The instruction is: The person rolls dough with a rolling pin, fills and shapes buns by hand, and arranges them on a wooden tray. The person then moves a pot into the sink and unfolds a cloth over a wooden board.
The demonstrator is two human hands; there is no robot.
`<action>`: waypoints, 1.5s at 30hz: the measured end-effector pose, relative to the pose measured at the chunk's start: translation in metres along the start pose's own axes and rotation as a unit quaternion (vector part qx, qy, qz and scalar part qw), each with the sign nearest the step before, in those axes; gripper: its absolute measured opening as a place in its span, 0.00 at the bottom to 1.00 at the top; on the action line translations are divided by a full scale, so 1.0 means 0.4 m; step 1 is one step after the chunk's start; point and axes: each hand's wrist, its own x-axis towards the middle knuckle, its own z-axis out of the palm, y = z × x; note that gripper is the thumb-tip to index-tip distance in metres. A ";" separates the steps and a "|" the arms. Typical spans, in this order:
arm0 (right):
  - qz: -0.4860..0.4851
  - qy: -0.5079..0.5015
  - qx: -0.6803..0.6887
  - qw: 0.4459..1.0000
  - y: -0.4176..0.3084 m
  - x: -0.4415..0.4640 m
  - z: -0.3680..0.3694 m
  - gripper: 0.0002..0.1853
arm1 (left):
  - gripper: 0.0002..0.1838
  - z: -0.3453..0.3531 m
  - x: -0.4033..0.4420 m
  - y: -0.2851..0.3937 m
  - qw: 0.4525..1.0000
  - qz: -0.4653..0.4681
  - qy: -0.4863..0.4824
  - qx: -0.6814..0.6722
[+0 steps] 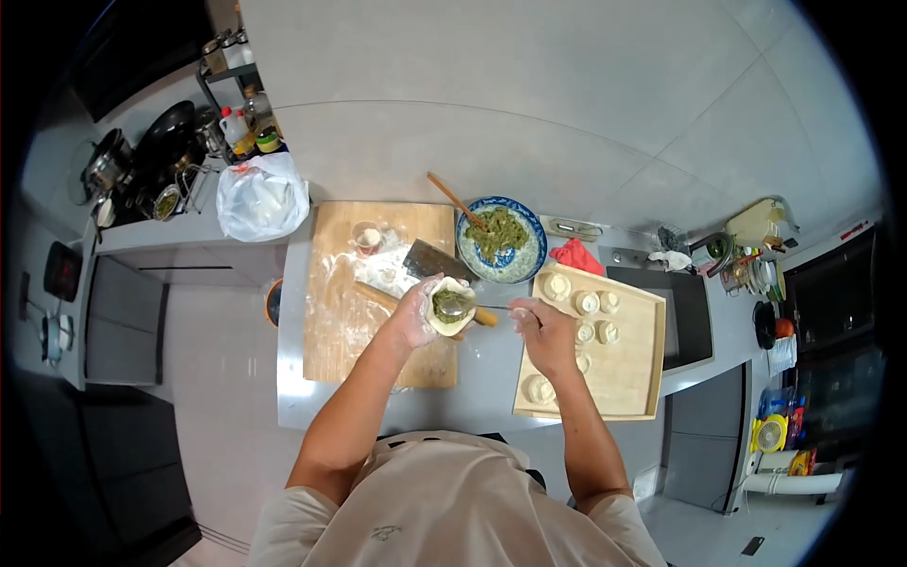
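My left hand [414, 317] cups a round dough wrapper [442, 328] above the right edge of the floured wooden board [331, 350]. Green filling [444, 306] lies in the middle of the wrapper. My right hand [548, 333] grips a metal spoon [460, 304] by its handle, with the bowl of the spoon pressed on the filling. Below my left hand a wooden rolling pin [375, 295] is partly hidden. Beyond it, a dark cleaver blade [436, 262] rests on the board. A blue-patterned bowl [540, 248] holds more green filling and a wooden utensil [453, 197].
To the right, a wooden tray [635, 369] carries several shaped dough pieces [557, 285]. A red cloth [576, 255] lies behind it, beside the sink [688, 312]. A small cup [367, 243] stands amid flour on the board. At far left are a white plastic bag [262, 197] and bottles.
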 end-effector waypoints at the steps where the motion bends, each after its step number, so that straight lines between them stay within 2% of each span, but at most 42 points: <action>1: -0.019 0.009 0.002 1.000 0.016 0.004 0.002 0.11 | 0.27 -0.003 0.013 0.002 1.000 0.005 -0.014 0.010; 2: -0.041 0.016 0.004 0.999 0.031 0.013 0.006 0.11 | 0.27 -0.005 0.028 0.001 1.000 0.003 -0.014 0.011; 4: -0.024 0.038 0.024 0.999 0.054 0.021 0.018 0.11 | 0.28 0.011 0.049 -0.018 0.992 0.075 0.071 -0.072; 6: -0.008 0.063 0.044 0.997 0.073 0.030 0.037 0.11 | 0.28 0.019 0.067 -0.028 0.992 0.092 0.065 -0.052; 9: -0.005 0.068 0.002 0.998 0.079 0.048 0.053 0.11 | 0.29 0.018 0.106 -0.035 0.984 0.144 0.082 -0.059; 16: 0.035 0.060 -0.012 0.998 0.063 0.094 0.047 0.11 | 0.27 -0.014 0.169 -0.027 0.979 0.177 0.093 -0.046; 18: 0.063 0.102 0.057 0.991 0.100 0.104 0.046 0.12 | 0.27 -0.013 0.180 -0.026 0.975 0.179 0.118 -0.054; 20: 0.070 0.117 0.057 0.989 0.166 0.124 0.066 0.13 | 0.26 -0.020 0.195 -0.030 0.971 0.176 0.148 -0.062; 25: 0.105 0.146 0.052 0.982 0.362 0.194 0.159 0.19 | 0.24 -0.087 0.267 -0.030 0.963 0.211 0.144 -0.080; 29: 0.148 0.151 0.055 0.976 0.431 0.242 0.207 0.18 | 0.23 -0.107 0.291 -0.013 0.962 0.216 0.135 -0.094; 31: 0.026 0.173 -0.157 0.972 0.442 0.256 0.213 0.16 | 0.22 -0.094 0.290 -0.008 0.962 0.221 0.123 -0.098; 32: 0.025 0.171 -0.156 0.972 0.445 0.251 0.212 0.16 | 0.22 -0.088 0.284 -0.004 0.966 0.216 0.101 -0.104; 34: -0.001 0.157 -0.323 0.933 0.381 0.225 0.183 0.17 | 0.22 -0.059 0.256 0.003 0.967 0.215 0.077 -0.110; 35: -0.006 0.156 -0.323 0.933 0.341 0.216 0.165 0.17 | 0.22 -0.041 0.241 0.005 0.969 0.211 0.071 -0.106; 37: -0.162 0.234 -0.311 0.907 0.269 0.193 0.139 0.16 | 0.22 -0.026 0.211 0.006 0.972 0.201 0.043 -0.109; 38: -0.169 0.234 -0.311 0.906 0.250 0.179 0.143 0.16 | 0.22 -0.021 0.194 0.005 0.972 0.206 0.039 -0.109; 40: -0.304 0.134 -0.132 0.934 0.208 0.147 0.154 0.17 | 0.23 0.015 0.149 0.008 0.975 0.189 0.053 -0.106; 41: -0.310 0.137 -0.133 0.931 0.187 0.137 0.157 0.17 | 0.23 0.033 0.117 0.009 0.978 0.176 0.025 -0.109; 42: -0.357 0.113 -0.164 0.913 0.160 0.125 0.160 0.18 | 0.23 0.058 0.085 0.010 0.978 0.178 0.019 -0.107; 43: -0.402 0.088 -0.195 0.891 0.136 0.109 0.164 0.19 | 0.23 0.079 0.052 0.007 0.980 0.164 0.041 -0.108; 45: -0.419 0.079 -0.215 0.879 0.088 0.082 0.174 0.19 | 0.21 0.108 -0.009 -0.003 0.980 0.161 0.064 -0.101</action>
